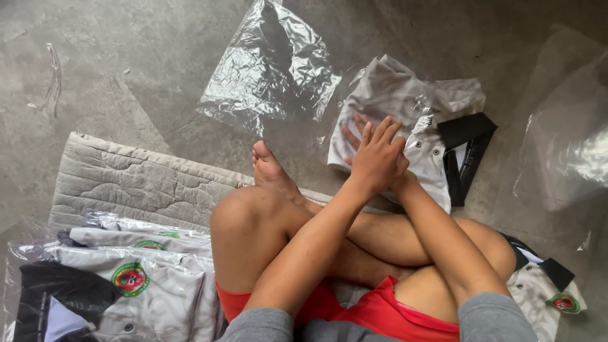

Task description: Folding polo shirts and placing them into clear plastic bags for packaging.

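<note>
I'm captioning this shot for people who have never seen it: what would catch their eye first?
Two crossed hands, the left hand over the right hand, press flat on a folded pale grey shirt with a black collar on the grey concrete floor, centre right. Above it lies a crinkled clear plastic bag. At lower left sits a stack of bagged grey shirts with round badges.

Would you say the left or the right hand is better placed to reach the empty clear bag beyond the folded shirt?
Probably the left hand: it lies on top of the right hand, nearer the clear bag.
</note>
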